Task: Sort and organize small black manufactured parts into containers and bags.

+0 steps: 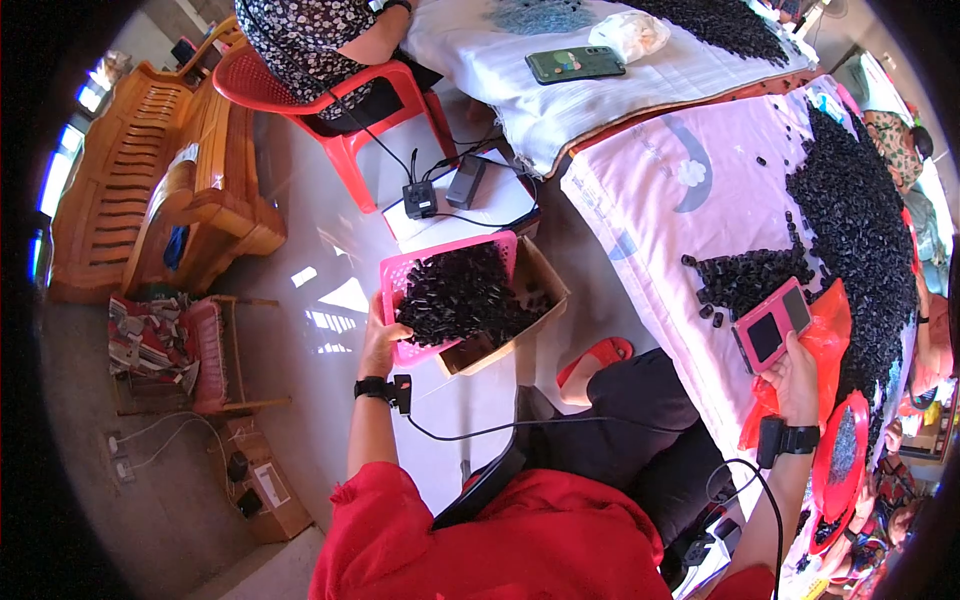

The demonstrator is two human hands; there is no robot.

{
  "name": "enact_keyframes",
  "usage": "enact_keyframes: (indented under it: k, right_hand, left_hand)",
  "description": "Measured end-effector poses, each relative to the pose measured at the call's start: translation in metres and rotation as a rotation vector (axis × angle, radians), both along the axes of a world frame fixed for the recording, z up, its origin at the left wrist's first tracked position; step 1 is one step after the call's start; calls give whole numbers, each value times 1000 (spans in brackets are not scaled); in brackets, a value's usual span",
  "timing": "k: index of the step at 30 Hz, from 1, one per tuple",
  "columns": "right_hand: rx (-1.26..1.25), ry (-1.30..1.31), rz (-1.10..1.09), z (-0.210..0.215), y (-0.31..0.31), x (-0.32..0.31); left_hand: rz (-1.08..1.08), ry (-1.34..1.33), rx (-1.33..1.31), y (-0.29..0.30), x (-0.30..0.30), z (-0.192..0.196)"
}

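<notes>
At the left, my left hand [377, 338] is closed on the rim of a pink plastic basket [391, 272]. Small black pieces [455, 295] fill the basket, which rests tilted on an open cardboard box [546, 284]. More black pieces lie in the box's right side. Over the table on the right, my right hand [793, 385] grips the lower end of a flat pink-framed object with two dark panels [768, 338], perhaps a phone in a case. Beside that hand is a red plastic bag [829, 328], partly under the pink-framed object.
Black pieces cover much of the pink-clothed table [640, 165]. A green-cased phone [575, 65] lies on the white-clothed table. A person sits on a red plastic chair [350, 130]; other people are at the far right. Chargers and cables [440, 190] sit behind the box. A wooden bench [130, 190] stands left.
</notes>
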State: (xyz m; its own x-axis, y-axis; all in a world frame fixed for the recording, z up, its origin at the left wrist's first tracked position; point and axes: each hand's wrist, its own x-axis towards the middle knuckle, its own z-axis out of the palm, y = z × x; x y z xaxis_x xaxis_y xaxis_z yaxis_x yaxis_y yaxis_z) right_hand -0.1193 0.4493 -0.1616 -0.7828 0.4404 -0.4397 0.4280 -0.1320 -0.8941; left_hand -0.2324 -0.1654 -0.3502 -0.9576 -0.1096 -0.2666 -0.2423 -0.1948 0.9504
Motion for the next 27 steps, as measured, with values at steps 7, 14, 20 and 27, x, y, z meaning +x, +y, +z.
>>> enact_keyframes:
  k: [7,14,20,27]
  right_hand:
    - [-8,9,0,-1,2,3]
    - [-4,22,9,-5,0,2]
    - [-12,38,-1,-5,2,4]
    - [-7,69,-70,-4,-8,3]
  left_hand:
    - [-52,-48,-3,18,-3,5]
    - [-96,41,-270,14,-4,-17]
    - [-258,118,-761,42,5,11]
    - [-377,382,-993,75,21,43]
